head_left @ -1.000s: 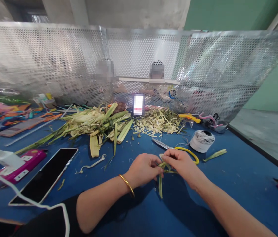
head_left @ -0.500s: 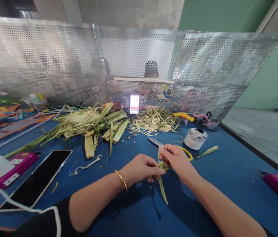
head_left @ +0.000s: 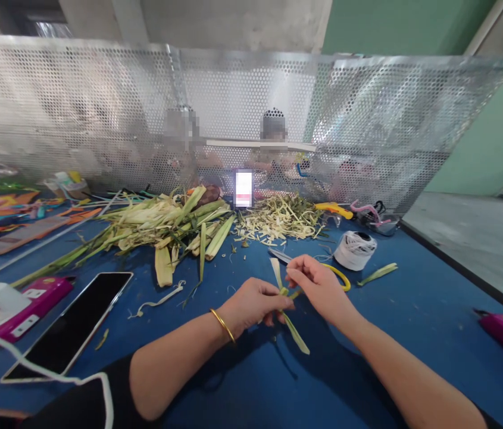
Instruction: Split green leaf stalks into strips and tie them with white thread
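My left hand [head_left: 253, 304], a gold bangle on its wrist, pinches a folded green leaf strip [head_left: 294, 333] just above the blue table [head_left: 412, 333]. My right hand [head_left: 318, 286] pinches the upper end of the same strip, whose pale tip [head_left: 275, 271] sticks up between the two hands. One long end of the strip hangs down to the right below my left fingers. Yellow-handled scissors [head_left: 340, 275] lie on the table right behind my right hand.
A pile of green leaves [head_left: 162, 223] and a heap of cuttings [head_left: 280, 217] lie further back. A spool of white thread [head_left: 355, 250] stands at the right. A black phone [head_left: 75, 322] and pink boxes [head_left: 32, 301] lie left. A perforated metal screen [head_left: 233, 119] closes the back, with people behind it.
The strip's lower end has swung from hanging straight down to slanting right, and a pale tip now sticks up between my hands. My right hand has drawn slightly up and away.
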Tool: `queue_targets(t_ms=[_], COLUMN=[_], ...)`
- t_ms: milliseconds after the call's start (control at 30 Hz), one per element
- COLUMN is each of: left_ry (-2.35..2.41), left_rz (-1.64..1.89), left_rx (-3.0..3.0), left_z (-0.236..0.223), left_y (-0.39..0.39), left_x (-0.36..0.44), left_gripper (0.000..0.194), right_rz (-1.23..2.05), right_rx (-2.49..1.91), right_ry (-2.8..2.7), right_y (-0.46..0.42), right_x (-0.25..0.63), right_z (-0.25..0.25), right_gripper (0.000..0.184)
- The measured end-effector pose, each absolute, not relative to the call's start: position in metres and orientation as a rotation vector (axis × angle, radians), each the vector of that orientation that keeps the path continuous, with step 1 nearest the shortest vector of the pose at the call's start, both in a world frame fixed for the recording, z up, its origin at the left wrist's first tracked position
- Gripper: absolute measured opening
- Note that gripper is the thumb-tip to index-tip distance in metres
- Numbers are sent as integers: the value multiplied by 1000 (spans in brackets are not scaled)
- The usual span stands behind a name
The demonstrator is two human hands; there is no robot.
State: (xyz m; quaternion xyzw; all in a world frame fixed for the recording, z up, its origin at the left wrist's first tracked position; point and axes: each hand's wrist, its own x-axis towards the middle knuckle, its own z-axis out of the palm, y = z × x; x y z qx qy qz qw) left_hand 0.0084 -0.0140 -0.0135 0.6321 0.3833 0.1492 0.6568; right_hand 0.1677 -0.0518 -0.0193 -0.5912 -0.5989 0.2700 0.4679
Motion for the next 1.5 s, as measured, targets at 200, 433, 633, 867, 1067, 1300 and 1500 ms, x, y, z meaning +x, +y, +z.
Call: queue_targets(t_ms=[200,433,633,867,1067,1300,1500], left_ry=[905,798,891,925,883,797,796], left_rz=[441,372,478,578,560,565,634], left_rx=[1369,1413,1211,1129,1144,1091,1048], left_z=[-7,-8,-13,-22,-14,-9,-5], left_y=[-7,-7,-6,-6,-4,2,0], left_x=[4,3,4,9,6,0,-1], left_gripper=[22,21,28,42,39,35,30], right_rz=[498,217,-332,-752,-902,-798,-816], right_rx=[-1449,-1425,-1305,-1005,-1028,-1024,-764], right_ry=[-2057,-2148,-2025,-2568,-2496,-2272,-2328], right_y=[-53,-50,-59,-74,-72,-73,-82], right_x=[187,187,181,140,137,142,137], right_z=[-9,-14,-9,-13,-23,-26,-20], right_gripper=[17,20,19,17,22,21,20])
